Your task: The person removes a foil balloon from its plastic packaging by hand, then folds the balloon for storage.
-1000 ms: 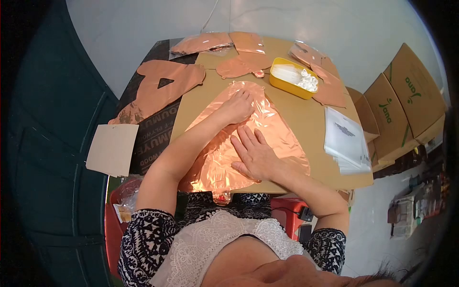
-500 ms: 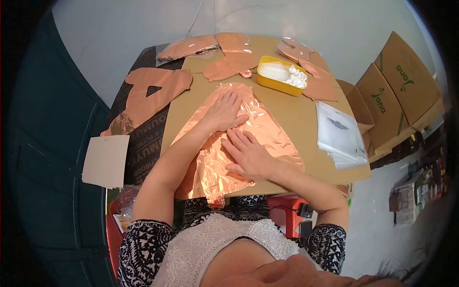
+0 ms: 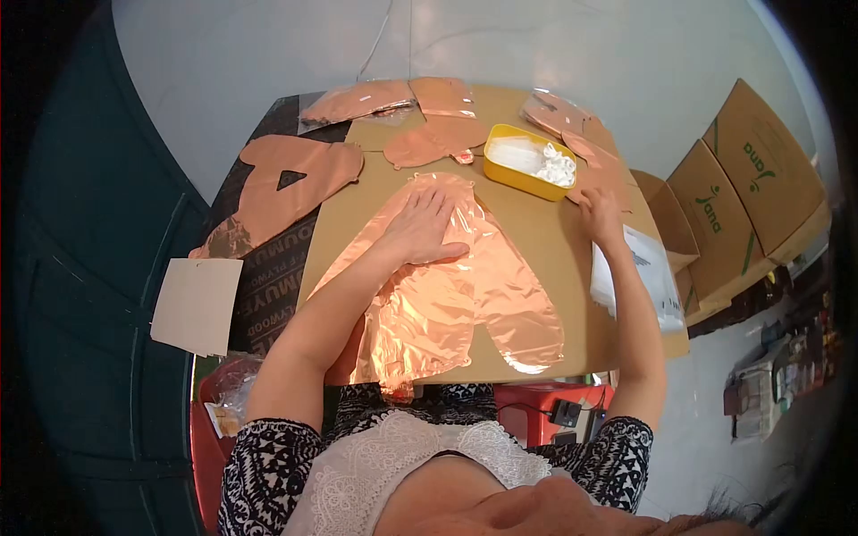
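Observation:
A flat rose-gold foil balloon (image 3: 429, 304) lies on the cardboard in front of me, its two lower legs spread and its near end hanging at the table edge. My left hand (image 3: 420, 228) rests flat on its upper part, fingers stretched out. Off to the right, my right hand (image 3: 601, 216) is apart from that balloon, fingers loosely bent, with nothing visible in them. It is just beyond the clear plastic bags (image 3: 639, 277) and close to a yellow tub (image 3: 529, 183) holding white strips and a bunch of white ribbon.
More flat foil balloons (image 3: 308, 165) lie along the left and back, some in clear packets (image 3: 357, 103). Another foil balloon (image 3: 603, 170) is beside the tub. A stack of beige cards (image 3: 197, 299) sits at left; cardboard boxes (image 3: 715, 183) stand at right.
My right hand has lifted off the foil balloon and moved right and away from me, toward the tub. The balloon's right leg now lies uncovered. My left hand stays on the balloon.

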### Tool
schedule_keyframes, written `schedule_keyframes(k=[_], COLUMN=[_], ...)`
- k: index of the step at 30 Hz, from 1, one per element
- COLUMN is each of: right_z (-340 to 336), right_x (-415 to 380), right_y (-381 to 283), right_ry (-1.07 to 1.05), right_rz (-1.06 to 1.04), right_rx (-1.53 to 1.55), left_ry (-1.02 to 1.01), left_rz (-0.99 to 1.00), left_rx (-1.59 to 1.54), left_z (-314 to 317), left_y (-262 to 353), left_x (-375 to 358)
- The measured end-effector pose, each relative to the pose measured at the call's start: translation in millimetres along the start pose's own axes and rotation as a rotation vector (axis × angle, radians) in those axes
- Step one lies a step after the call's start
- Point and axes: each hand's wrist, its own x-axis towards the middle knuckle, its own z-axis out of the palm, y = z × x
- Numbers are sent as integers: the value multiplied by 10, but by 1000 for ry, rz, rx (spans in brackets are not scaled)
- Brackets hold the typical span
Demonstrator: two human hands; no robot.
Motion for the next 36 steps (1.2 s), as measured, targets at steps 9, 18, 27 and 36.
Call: schedule_keyframes(k=[9,18,27,36], right_z=[395,153,307,213], right_x=[152,192,220,146], right_y=[279,75,-213,-749], right_ry=[-365,-123,-52,-33], right_rz=[-55,168,-13,-150], right_rx=[-222,210,91,39], left_ry=[153,153,138,134], left_rz=[52,49,43,41], left_rx=[-5,-11,-24,-37], left_z=[171,219,152,117], left_y=[-69,-89,-54,-32], left_x=[11,25,9,7])
